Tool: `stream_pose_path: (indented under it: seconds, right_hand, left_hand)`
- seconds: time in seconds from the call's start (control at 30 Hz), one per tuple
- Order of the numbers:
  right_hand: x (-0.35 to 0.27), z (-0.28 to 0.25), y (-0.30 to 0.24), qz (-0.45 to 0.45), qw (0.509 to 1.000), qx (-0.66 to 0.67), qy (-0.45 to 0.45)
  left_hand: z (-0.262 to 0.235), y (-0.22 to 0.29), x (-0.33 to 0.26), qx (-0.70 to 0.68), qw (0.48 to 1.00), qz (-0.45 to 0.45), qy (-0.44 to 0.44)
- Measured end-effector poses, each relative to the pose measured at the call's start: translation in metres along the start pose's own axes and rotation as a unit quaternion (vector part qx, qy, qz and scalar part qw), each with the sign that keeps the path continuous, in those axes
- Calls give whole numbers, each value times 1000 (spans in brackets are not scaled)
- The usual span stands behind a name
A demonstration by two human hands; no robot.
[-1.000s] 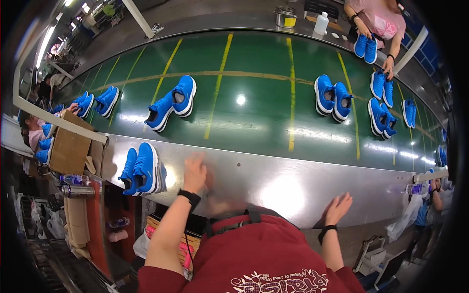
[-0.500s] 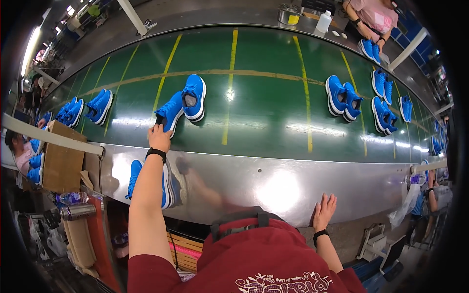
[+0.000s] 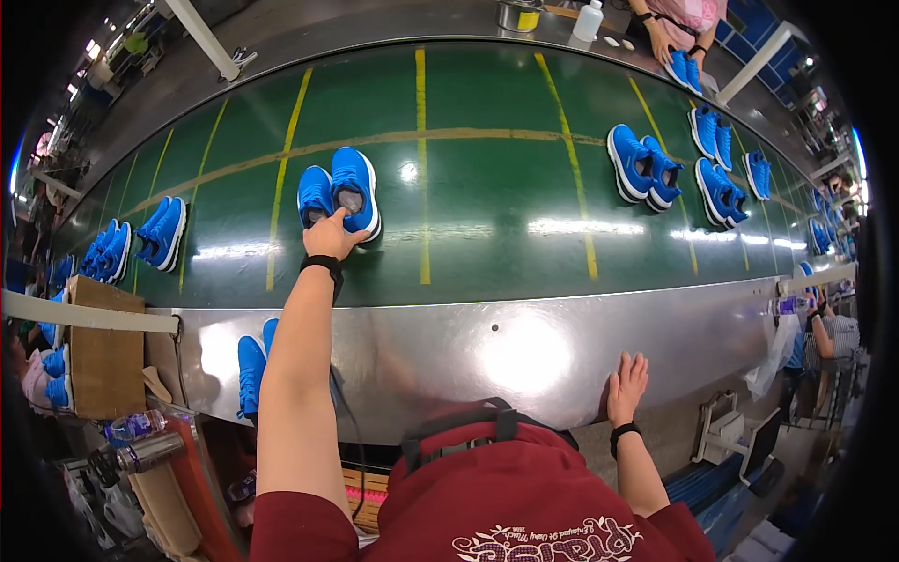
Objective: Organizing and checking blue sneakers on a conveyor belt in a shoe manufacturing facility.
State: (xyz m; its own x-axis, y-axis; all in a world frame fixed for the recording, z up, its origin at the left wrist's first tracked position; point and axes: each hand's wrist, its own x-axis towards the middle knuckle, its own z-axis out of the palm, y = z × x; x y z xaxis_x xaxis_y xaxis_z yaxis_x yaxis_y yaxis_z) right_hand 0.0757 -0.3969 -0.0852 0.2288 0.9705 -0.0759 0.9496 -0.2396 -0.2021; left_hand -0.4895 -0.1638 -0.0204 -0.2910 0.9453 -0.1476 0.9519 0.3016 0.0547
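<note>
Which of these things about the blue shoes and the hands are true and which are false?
1. The left hand touches the pair of blue sneakers on the green belt with yellow lines. True.
2. The right hand holds a shoe. False: it lies flat on the shiny metal ledge, holding nothing.
3. The belt is red. False: it is green with yellow lines.
4. Another pair of blue sneakers on the ledge lies close by the left forearm. True.
5. Both wrists wear a black band. True.
</note>
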Motion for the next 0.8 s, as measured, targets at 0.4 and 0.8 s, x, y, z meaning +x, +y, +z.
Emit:
stream_pose_path:
  seconds: [0.4, 0.8]
  right_hand:
    - [38, -44, -26, 68, 960, 268, -32]
    - [47, -75, -51, -59, 909, 384, -152]
  left_hand:
    - [15, 126, -179, -191, 944, 266, 48]
    - [37, 267, -289, -242, 853, 445, -125]
